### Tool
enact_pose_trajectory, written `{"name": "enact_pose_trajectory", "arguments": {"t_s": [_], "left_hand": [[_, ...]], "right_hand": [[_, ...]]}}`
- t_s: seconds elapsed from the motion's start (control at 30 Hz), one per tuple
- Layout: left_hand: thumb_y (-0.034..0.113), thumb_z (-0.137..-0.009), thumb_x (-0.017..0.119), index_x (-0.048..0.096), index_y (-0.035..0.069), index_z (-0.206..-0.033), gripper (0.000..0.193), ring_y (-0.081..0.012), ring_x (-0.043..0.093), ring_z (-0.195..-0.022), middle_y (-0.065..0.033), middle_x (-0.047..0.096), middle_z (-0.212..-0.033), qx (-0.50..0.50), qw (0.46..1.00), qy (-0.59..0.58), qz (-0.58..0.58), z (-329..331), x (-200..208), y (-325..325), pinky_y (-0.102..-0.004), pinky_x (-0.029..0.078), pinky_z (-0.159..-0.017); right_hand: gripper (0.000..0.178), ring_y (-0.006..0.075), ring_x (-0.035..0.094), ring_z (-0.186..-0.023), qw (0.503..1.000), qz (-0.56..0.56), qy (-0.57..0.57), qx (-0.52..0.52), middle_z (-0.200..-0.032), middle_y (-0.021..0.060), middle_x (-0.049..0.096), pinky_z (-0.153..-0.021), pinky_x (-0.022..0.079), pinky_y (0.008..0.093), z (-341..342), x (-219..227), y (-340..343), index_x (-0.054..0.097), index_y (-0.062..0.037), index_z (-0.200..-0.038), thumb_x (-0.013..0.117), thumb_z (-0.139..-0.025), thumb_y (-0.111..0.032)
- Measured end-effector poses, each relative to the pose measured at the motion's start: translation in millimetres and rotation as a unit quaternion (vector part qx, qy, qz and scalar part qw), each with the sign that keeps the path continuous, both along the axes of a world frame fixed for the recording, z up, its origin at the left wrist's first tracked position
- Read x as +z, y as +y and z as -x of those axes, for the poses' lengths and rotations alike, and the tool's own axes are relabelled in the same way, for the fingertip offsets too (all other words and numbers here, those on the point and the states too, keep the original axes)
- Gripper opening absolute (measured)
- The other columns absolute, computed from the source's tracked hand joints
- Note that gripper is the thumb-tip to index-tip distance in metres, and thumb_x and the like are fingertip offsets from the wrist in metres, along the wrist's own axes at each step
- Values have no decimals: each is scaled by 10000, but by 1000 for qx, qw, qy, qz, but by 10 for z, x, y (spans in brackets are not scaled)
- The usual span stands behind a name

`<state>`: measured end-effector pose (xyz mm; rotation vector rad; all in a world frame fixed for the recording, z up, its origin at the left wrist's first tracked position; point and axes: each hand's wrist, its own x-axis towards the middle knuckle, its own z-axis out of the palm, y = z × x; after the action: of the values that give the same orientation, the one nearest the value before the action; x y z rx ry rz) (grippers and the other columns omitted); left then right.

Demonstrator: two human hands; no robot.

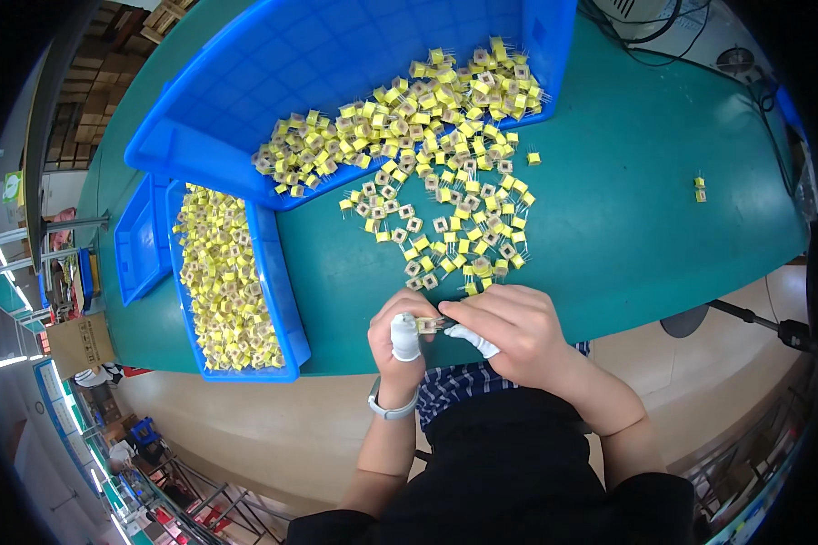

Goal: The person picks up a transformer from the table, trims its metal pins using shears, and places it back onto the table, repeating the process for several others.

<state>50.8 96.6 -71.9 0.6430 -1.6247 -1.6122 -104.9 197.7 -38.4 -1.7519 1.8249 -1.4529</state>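
Note:
My left hand (pixel 393 343), with a white cover on its thumb, is closed on a small coil component (pixel 428 324) near the table's front edge. My right hand (pixel 516 329), also with a white finger cover, grips a slim dark tool (pixel 444 322) whose end meets the component. Fingers hide most of the tool, so its kind is unclear. Just beyond my hands lies a loose spread of yellow-wrapped coil components (pixel 463 227) with thin wire leads.
A large blue bin (pixel 218 100) lies tipped toward me, more components spilling from its mouth. To the left stands a blue tray (pixel 286 331) filled with them, beside another blue tray (pixel 141 245). Two stray components (pixel 700 189) sit far right on the green table (pixel 627 218). Cables (pixel 768 136) run along the right edge.

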Motion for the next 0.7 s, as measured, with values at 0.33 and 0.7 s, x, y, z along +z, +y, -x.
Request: {"name": "enact_pose_trajectory", "arguments": {"t_s": [0.33, 0.7], "left_hand": [[355, -1103, 426, 561, 98, -1106, 291, -99, 412, -599, -33, 499, -840, -12, 943, 153, -296, -154, 161, -79, -224, 349, -494], [236, -1053, 541, 516, 74, -1005, 170, -92, 409, -621, -24, 503, -806, 29, 974, 15, -226, -262, 295, -322, -235, 315, -527]], "right_hand": [[334, 272, 674, -672, 999, 26, 22, -33, -857, 126, 720, -571, 512, 357, 84, -21, 23, 741, 20, -1069, 767, -745, -56], [354, 269, 661, -635, 997, 55, 30, -43, -835, 138, 712, -544, 495, 346, 115, -28, 8, 734, 35, -1079, 794, -774, -135]]}}
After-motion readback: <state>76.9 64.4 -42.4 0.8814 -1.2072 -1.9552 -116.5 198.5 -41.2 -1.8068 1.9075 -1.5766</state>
